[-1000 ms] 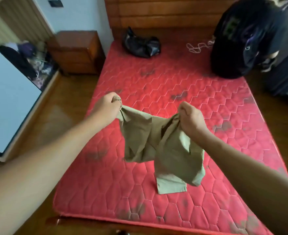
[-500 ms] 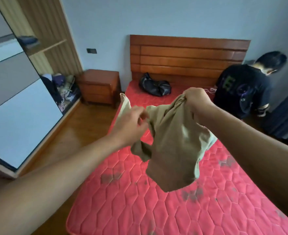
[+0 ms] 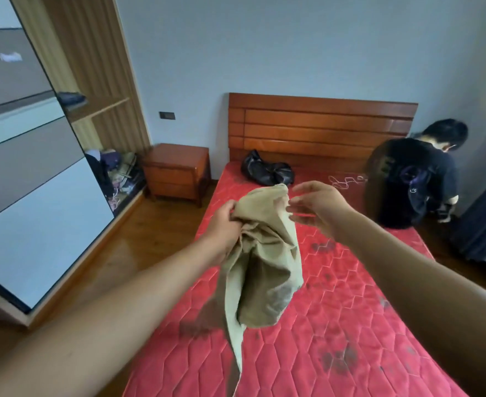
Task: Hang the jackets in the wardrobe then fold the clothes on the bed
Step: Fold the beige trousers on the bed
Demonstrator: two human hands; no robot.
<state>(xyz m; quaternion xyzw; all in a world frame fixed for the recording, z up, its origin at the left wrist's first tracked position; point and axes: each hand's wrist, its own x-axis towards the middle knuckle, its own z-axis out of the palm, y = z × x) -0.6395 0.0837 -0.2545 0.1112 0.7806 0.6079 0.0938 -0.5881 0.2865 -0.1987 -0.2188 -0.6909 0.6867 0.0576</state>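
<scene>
A khaki garment (image 3: 264, 262) hangs in the air above the red quilted mattress (image 3: 336, 325). My left hand (image 3: 224, 224) grips its bunched top edge from the left side. Just right of the garment's top my right hand (image 3: 316, 207) hovers with fingers spread and relaxed, holding nothing. The cloth droops down, with a long strip trailing toward the bed's near edge. The wardrobe (image 3: 35, 167) with sliding panels stands on the left; clothes lie piled in its open section (image 3: 115, 173).
A black bag (image 3: 267, 169) and a white cord (image 3: 344, 181) lie near the wooden headboard (image 3: 322, 127). A person in a dark shirt (image 3: 419, 179) crouches at the bed's far right side. A wooden nightstand (image 3: 175, 170) stands left of the bed.
My right hand has let go of the khaki garment and opened. The garment now hangs from my left hand alone, and the view has risen a little.
</scene>
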